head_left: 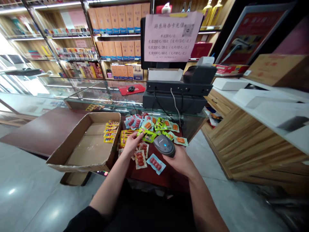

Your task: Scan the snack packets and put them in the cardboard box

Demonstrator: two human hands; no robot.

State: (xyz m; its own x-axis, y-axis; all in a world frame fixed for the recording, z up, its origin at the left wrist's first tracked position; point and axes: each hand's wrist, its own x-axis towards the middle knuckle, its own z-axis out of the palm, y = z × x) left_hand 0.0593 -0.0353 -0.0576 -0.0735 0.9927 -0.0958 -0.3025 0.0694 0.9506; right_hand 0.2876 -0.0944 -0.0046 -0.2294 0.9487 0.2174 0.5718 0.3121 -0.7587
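Note:
My left hand pinches the left end of a yellow-green snack packet. In my right hand is a grey barcode scanner with a blue light glowing on top, its head close to that packet's right end. Around both hands lie loose vacuum packs of small sausages: orange ones to the right, reddish ones behind. A pack of dark red sausages and a brownish pack rest nearer to me. Yellow packets are partly behind my left hand.
A shallow cardboard box stands left, with yellow packets along its right side. Behind the packs rise a glass counter, a black till unit with cables, and a pink sign. Wooden cabinets flank the right.

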